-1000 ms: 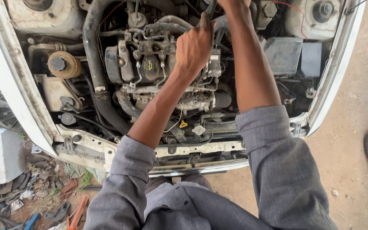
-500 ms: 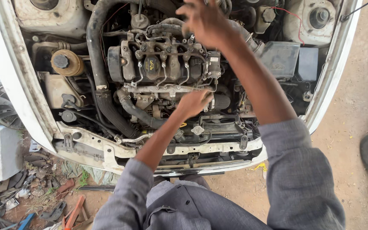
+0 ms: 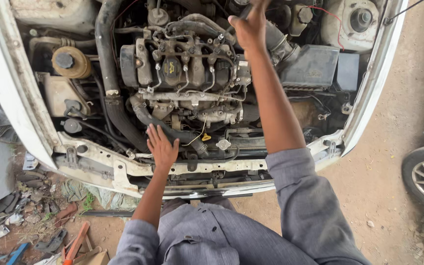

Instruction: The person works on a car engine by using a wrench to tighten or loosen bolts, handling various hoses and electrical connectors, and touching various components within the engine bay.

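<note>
Left hand: the left hand (image 3: pixel 162 146) lies flat, fingers spread, on the black ribbed rubber hose (image 3: pixel 165 128), lower centre of the frame.
Right hand: the right hand (image 3: pixel 249 27), top centre, is wrapped round a dark slim tool (image 3: pixel 245 11); its tip is hidden.
Engine: the grimy grey metal engine block (image 3: pixel 182 68) sits between them.
Doing it well: I'd brace on the left palm and work the tool slowly.

Black hose (image 3: pixel 165 128): thick, ribbed, curving along engine bay's front edge; left hand (image 3: pixel 162 146) flat on it.
Dark tool (image 3: pixel 245 11): slender, partly hidden, gripped by right hand (image 3: pixel 249 27) at bay's rear.
</note>
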